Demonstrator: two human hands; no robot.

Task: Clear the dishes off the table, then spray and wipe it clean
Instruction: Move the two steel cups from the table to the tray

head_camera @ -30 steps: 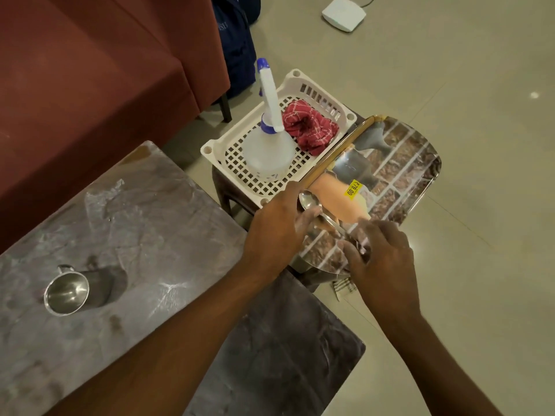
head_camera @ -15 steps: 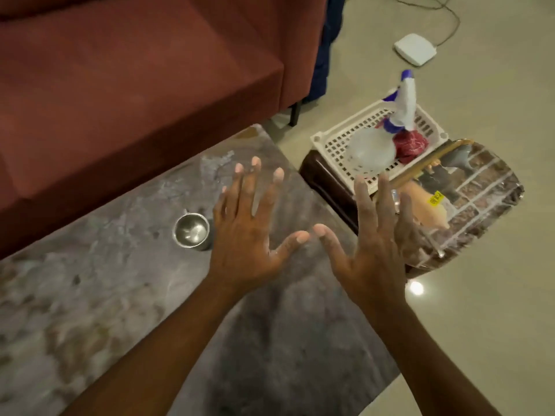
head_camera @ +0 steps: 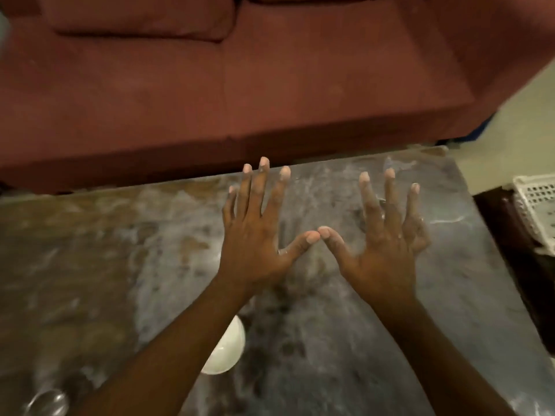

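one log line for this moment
left hand open | right hand open | white bowl, blurred metal vessel on table | clearing unfinished

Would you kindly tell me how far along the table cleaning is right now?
Clearing is unfinished: a white bowl and a steel cup sit on the table. In hand: nothing; the left hand and right hand are spread open above it. Spraying and wiping are yet to come; the surface looks streaky.

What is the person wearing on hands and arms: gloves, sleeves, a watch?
The left hand and right hand are bare, no gloves, with short nails. The left forearm and right forearm are bare to the frame's edge: no sleeves, watch or bands in view. A few small bright specks sit on the right hand's fingers; the blur hides what they are.
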